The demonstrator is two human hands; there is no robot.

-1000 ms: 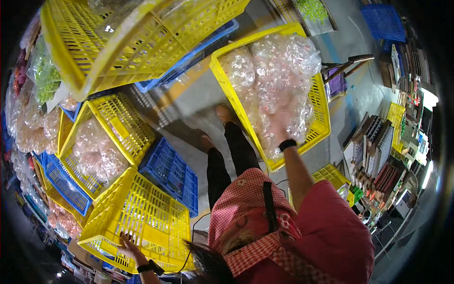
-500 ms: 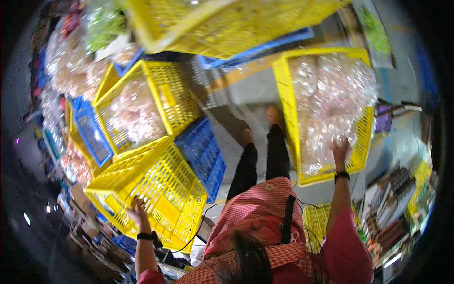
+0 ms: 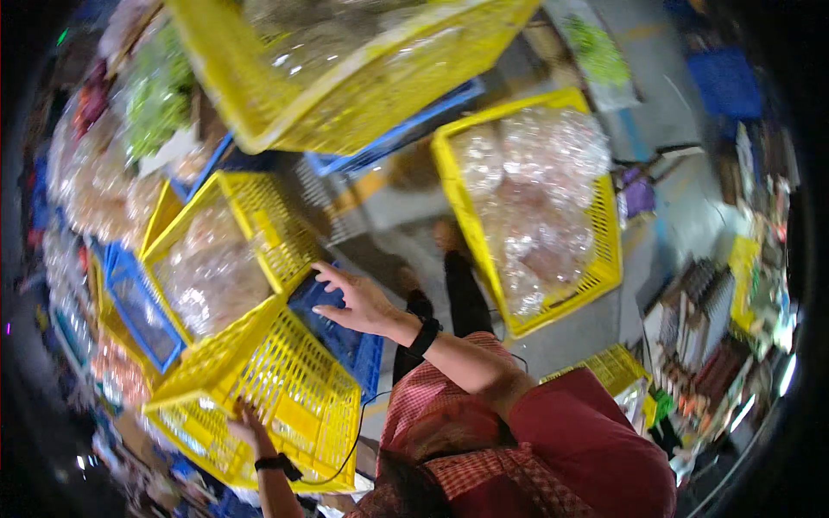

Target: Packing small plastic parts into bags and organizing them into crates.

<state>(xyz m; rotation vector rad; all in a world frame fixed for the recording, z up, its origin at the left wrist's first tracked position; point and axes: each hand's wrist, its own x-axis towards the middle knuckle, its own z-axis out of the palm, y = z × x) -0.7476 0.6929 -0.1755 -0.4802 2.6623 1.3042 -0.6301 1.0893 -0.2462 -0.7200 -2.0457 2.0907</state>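
Note:
My left hand [image 3: 248, 429] is at the lower left with its fingers against the slatted side of a tilted yellow plastic crate [image 3: 302, 418], apparently gripping it. The fingertips are somewhat blurred. My right hand [image 3: 358, 302] hangs in front of my body, holding nothing, fingers and thumb spread. Below it stands a blue crate [image 3: 367, 358]. Just beyond the tilted crate, another yellow crate [image 3: 281, 226] holds clear plastic bags [image 3: 207, 281] with pale contents. To the right, a long yellow crate [image 3: 473, 250] on the floor is filled with shiny clear bags [image 3: 544, 198].
A large yellow crate [image 3: 389, 91] with clear bags looms at the top, close to me. Bags of green items [image 3: 160, 99] lie at the far left. A small yellow crate [image 3: 604, 369] and stacked trays [image 3: 691, 311] stand at the right. My feet [image 3: 445, 235] are between the crates.
My right hand has left the bags in the right-hand crate and swung left across my body, now open. My left hand stays at the tilted crate. The whole view has shifted.

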